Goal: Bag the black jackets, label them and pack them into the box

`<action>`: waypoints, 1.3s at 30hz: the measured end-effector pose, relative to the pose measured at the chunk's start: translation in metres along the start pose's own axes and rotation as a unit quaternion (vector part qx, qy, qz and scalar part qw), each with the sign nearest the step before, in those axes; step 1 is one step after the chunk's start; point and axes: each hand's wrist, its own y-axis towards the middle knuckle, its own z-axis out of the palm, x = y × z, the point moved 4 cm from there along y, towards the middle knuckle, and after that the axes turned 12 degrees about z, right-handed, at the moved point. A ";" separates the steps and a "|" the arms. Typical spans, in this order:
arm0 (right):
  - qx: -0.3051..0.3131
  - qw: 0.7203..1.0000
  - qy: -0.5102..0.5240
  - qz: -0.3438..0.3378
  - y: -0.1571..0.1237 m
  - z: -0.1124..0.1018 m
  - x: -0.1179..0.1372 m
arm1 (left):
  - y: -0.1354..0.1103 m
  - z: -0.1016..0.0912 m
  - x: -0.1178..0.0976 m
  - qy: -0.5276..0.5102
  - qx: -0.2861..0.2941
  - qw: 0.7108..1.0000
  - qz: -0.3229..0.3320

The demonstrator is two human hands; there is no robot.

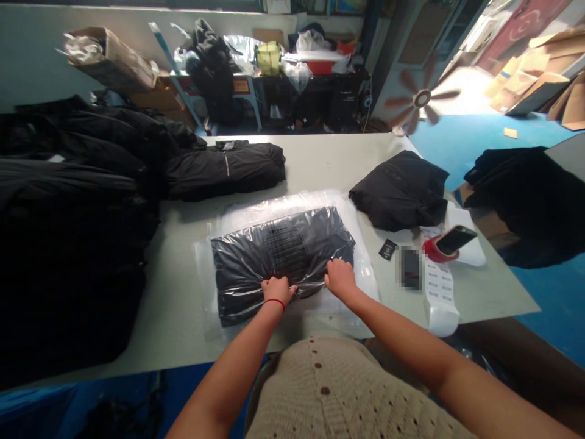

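A folded black garment in a clear plastic bag [247, 262] lies in front of me, with printed text on the bag's upper middle. On its near edge, my left hand [278, 290] has its fingers curled into the plastic; a red string circles that wrist. Farther right along the same edge, my right hand [340, 277] is also closed on the bag. Beneath the bagged garment is a stack of clear plastic bags [365, 268], showing around its sides. What the fingertips pinch is partly hidden under the hands.
Black garments [68, 244] are piled high at left, with a folded one [228, 171] behind. At right are another black garment [402, 189], a phone [411, 268], a label strip [439, 283] and a red tape roll [439, 249] with a device on it. A fan [421, 99] stands at the far edge.
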 end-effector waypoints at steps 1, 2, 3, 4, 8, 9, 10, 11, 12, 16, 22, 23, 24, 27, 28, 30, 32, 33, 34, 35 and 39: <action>-0.012 0.999 0.015 -0.030 -0.003 -0.002 0.006 | -0.001 -0.001 -0.003 0.005 -0.006 1.000 0.001; -0.011 0.997 0.034 -0.067 -0.006 -0.003 0.013 | -0.002 -0.001 -0.006 0.009 -0.014 1.000 0.005; 0.001 0.993 0.053 -0.109 -0.009 -0.002 0.021 | -0.004 -0.001 -0.009 0.012 -0.022 1.000 0.010; 0.020 0.986 0.068 -0.150 -0.011 0.001 0.030 | -0.005 -0.002 -0.012 0.014 -0.032 0.999 0.018; 0.067 0.969 0.072 -0.228 -0.014 0.015 0.061 | -0.014 -0.005 -0.011 -0.013 -0.076 0.992 0.096; 0.069 0.968 0.066 -0.231 -0.014 0.018 0.067 | -0.018 -0.006 -0.007 -0.037 -0.083 0.987 0.130; 0.069 0.968 0.063 -0.233 -0.014 0.020 0.072 | -0.022 -0.008 -0.001 -0.065 -0.094 0.981 0.159; 0.066 0.967 0.061 -0.238 -0.014 0.020 0.076 | -0.027 -0.011 0.009 -0.092 -0.112 0.974 0.172; 0.063 0.965 0.060 -0.247 -0.014 0.020 0.079 | -0.032 -0.013 0.022 -0.115 -0.137 0.970 0.162; 0.057 0.958 0.048 -0.277 -0.018 0.017 0.086 | -0.069 -0.016 0.102 -0.144 -0.272 0.940 -0.145; 0.040 0.946 0.041 -0.318 -0.026 0.021 0.089 | -0.121 0.032 0.174 -0.380 -0.160 0.828 -0.381; 0.037 0.945 0.034 -0.324 -0.027 0.021 0.090 | -0.125 0.044 0.176 -0.442 -0.109 0.812 -0.364; 0.033 0.943 0.030 -0.330 -0.029 0.022 0.091 | -0.129 0.054 0.177 -0.497 -0.061 0.793 -0.347; 0.025 0.936 0.050 -0.348 -0.034 0.019 0.097 | -0.139 0.080 0.176 -0.609 0.012 0.726 -0.319; 0.035 0.933 0.067 -0.351 -0.035 0.019 0.099 | -0.141 0.085 0.176 -0.633 0.012 0.708 -0.313; 0.093 0.930 0.111 -0.338 -0.037 0.021 0.101 | -0.143 0.092 0.176 -0.666 -0.002 0.682 -0.301; 0.178 0.920 0.157 -0.311 -0.039 0.028 0.101 | -0.144 0.095 0.175 -0.683 -0.015 0.668 -0.294; 0.213 0.910 0.183 -0.305 -0.041 0.030 0.100 | -0.144 0.095 0.175 -0.690 -0.019 0.663 -0.289; 0.236 0.897 0.212 -0.308 -0.043 0.031 0.099 | -0.144 0.095 0.174 -0.694 -0.022 0.662 -0.282; 0.248 0.882 0.240 -0.320 -0.046 0.031 0.097 | -0.144 0.095 0.174 -0.695 -0.025 0.664 -0.274; 0.268 0.842 0.307 -0.353 -0.060 0.025 0.084 | -0.143 0.094 0.172 -0.694 -0.045 0.677 -0.241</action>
